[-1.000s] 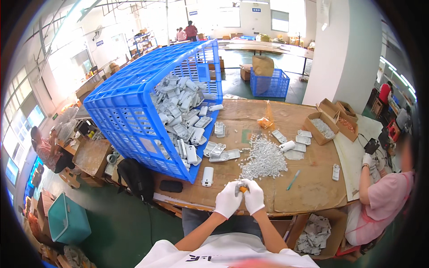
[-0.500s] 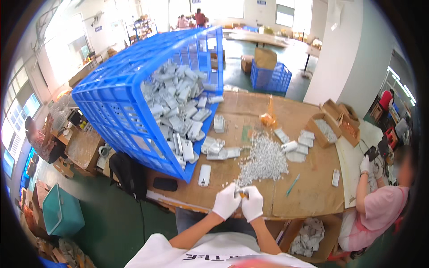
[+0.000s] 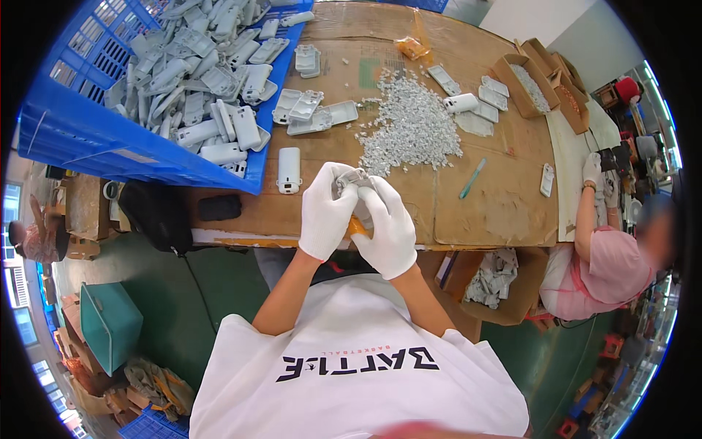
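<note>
Both my hands wear white gloves and meet above the table's front edge. My left hand is closed around a small grey plastic piece, mostly hidden by the fingers. My right hand is closed against the left, its fingers bent at that piece. An orange object shows under the right hand; its kind is hidden. Just beyond the hands lies a heap of small whitish parts. A white plastic casing lies left of my left hand, and several open casing shells lie behind it.
A tipped blue crate full of casings stands at the left. A teal pen-like tool, small cardboard boxes and a co-worker are to the right. A black bag hangs by the table's left front.
My view has tilted down, so the table and crate sit higher in the picture. Both hands stay together around the grey piece, the fingers slightly shifted.
</note>
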{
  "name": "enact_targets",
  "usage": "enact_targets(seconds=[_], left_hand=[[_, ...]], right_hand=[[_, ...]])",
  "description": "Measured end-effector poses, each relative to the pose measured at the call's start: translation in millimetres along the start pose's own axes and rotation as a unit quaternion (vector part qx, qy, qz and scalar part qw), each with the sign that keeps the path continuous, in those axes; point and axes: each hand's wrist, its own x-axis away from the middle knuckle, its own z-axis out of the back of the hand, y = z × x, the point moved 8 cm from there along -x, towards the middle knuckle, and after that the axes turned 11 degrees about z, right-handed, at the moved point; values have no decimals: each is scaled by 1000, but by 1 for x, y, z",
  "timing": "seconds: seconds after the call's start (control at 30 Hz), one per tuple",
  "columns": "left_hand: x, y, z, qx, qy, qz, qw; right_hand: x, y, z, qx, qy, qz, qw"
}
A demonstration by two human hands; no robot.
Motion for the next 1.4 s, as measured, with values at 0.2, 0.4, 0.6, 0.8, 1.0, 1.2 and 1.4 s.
enact_targets(seconds=[0.2, 0.4, 0.6, 0.8, 1.0, 1.2, 1.4], left_hand=[[12, 11, 0, -27, -3, -28, 999], [18, 16, -1, -35, -13, -2, 999], [24, 17, -4, -27, -13, 28, 999], [30, 12, -12, -56, -29, 27, 998], [36, 7, -22, -23, -56, 29, 998], [35, 8, -19, -29, -51, 38, 998], [35, 3, -17, -19, -45, 43, 998]], right_hand=[[7, 7, -2, 43, -7, 1, 999], [7, 10, -1, 48, 14, 9, 999], [9, 10, 2, 34, 22, 0, 999], [17, 15, -3, 17, 33, -3, 999], [34, 19, -3, -16, 72, -41, 996], [23, 16, 1, 13, 21, -51, 998], [23, 16, 1, 3, -12, -55, 998]])
